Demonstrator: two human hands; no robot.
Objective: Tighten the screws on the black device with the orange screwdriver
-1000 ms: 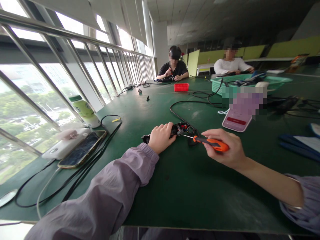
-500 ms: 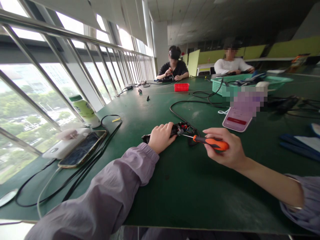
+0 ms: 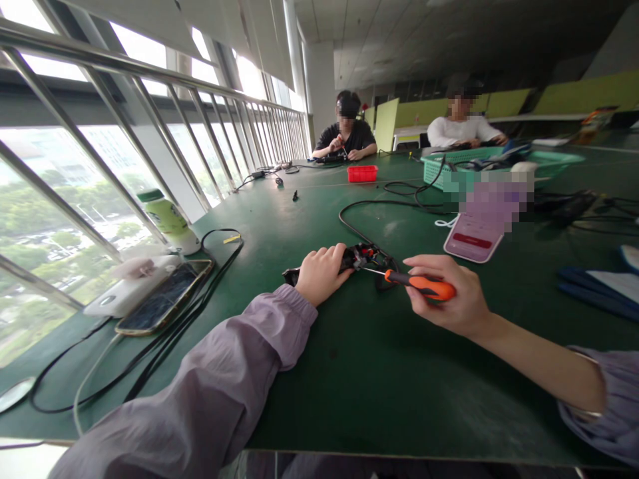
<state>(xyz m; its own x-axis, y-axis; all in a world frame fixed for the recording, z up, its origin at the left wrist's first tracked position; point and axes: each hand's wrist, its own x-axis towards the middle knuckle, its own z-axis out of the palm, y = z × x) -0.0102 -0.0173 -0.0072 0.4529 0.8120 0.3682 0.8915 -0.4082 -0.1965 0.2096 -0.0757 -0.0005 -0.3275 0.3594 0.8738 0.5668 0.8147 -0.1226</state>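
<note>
My left hand (image 3: 323, 274) is wrapped over a long black device (image 3: 357, 258) lying on the green table (image 3: 359, 372). Small red parts and wires show at its right end, and a black cable runs away from there; my palm hides its middle. In my right hand (image 3: 456, 299) is a screwdriver (image 3: 426, 286) with an orange and black handle, held by the fingers. Its thin metal shaft points left, and the tip meets or nearly meets the device's right end; exact contact is too small to tell.
Left are a green-capped bottle (image 3: 167, 219), a dark phone (image 3: 167, 299), a white case (image 3: 127, 286) and loose cables. A pink-purple phone (image 3: 474, 236), a teal basket (image 3: 439, 174) and a red tray (image 3: 362, 174) stand farther back. Two people sit across the table.
Almost nothing differs. The screwdriver and my right hand have shifted very slightly left; my left hand stays on the device.
</note>
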